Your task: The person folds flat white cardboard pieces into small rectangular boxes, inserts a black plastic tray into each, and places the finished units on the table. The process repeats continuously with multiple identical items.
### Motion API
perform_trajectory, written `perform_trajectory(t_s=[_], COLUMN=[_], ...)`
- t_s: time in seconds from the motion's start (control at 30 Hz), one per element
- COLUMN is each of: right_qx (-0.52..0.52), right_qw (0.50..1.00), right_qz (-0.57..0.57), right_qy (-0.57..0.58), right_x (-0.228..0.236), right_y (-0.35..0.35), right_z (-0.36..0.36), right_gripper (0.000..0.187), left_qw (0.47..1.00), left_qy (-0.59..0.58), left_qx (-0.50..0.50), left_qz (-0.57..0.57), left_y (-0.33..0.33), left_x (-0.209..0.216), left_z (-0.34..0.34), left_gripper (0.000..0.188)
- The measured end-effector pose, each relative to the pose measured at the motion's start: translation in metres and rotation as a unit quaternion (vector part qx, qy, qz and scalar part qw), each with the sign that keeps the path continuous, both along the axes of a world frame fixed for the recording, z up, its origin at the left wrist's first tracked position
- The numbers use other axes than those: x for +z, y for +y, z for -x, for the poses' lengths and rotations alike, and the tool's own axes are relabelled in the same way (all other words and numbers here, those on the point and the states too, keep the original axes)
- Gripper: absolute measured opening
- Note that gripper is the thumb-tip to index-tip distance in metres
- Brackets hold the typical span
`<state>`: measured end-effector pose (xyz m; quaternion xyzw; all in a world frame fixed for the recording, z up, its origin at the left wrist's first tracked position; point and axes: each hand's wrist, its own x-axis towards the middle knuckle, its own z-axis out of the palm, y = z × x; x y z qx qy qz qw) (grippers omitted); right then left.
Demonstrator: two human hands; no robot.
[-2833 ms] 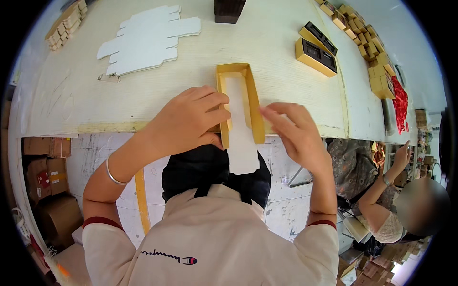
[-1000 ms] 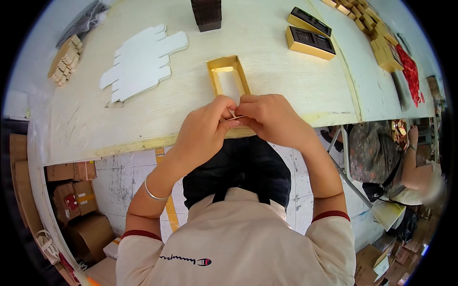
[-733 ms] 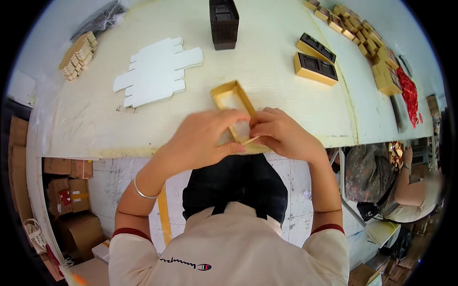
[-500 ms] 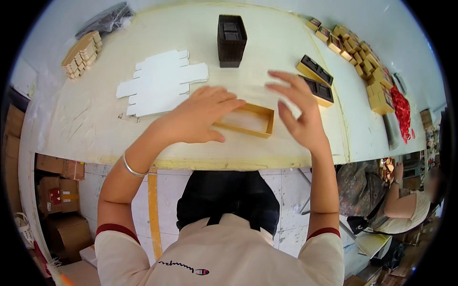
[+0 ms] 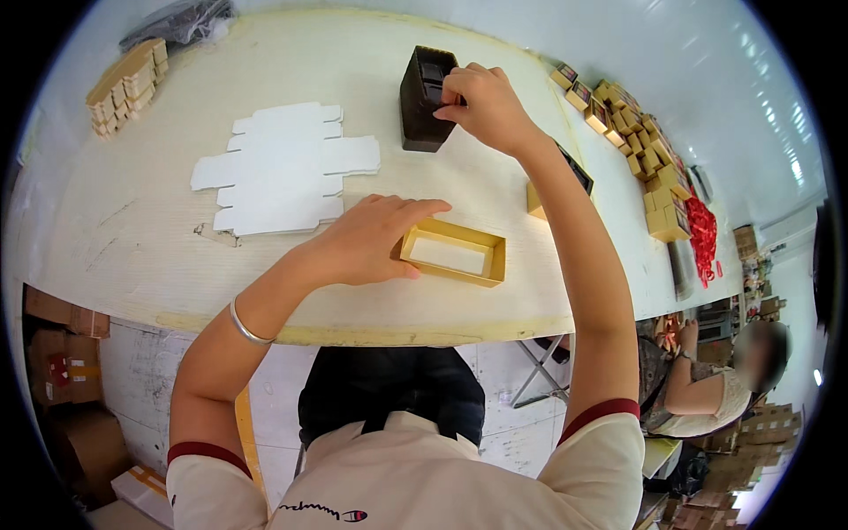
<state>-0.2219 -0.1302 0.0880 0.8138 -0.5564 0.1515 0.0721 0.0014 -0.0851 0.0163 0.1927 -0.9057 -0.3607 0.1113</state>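
On the table in front of me lies an open gold cardboard box (image 5: 459, 273), long and shallow, with a pale bottom. My left hand (image 5: 358, 237) holds its left end, thumb on the near side and fingers on the far side. Farther off stands a tall stack of nested black plastic trays (image 5: 420, 119). My right hand (image 5: 486, 104) reaches to the top of that stack, its fingers pinching the right rim of the upper tray. Under my right forearm, partly hidden, are gold boxes (image 5: 537, 202) with black trays inside.
A pile of flat white box blanks (image 5: 278, 168) lies left of centre. Folded cardboard pieces (image 5: 128, 88) and a dark plastic bag (image 5: 181, 25) are at the far left. Several gold boxes (image 5: 667, 216) and red ribbon (image 5: 700, 238) line the right side. A person (image 5: 707, 393) sits at right.
My right hand has moved from above the right end of the gold box up to the black tray stack. My left hand stays at the box's left end. The whole view has shifted slightly.
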Motion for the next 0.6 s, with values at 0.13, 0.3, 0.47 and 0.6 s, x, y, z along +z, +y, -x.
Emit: perform_trajectory(t_s=[0.13,0.3,0.47,0.6], right_qx=[0.001,0.091,0.043,0.025], right_qw=[0.999,0.974,0.859,0.661], right_qz=[-0.050,0.087,0.169,0.006], right_qy=[-0.022,-0.190,-0.482,-0.750], right_x=[0.014,0.009,0.046,0.034], right_y=[-0.002,-0.009,0.054,0.143], right_z=[0.003,0.015,0.005,0.011], right_gripper=[0.020,0.013,0.014,0.023], left_qw=[0.992,0.992,0.993,0.993], left_qy=[0.072,0.045,0.047,0.062], left_qx=[0.000,0.007,0.020,0.029], left_qz=[0.102,0.119,0.108,0.101], left_y=[-0.002,-0.006,-0.006,-0.005], left_x=[-0.015,-0.009,-0.012,-0.017], left_z=[-0.003,-0.005,-0.006,-0.005], left_gripper=[0.076,0.075,0.076,0.075])
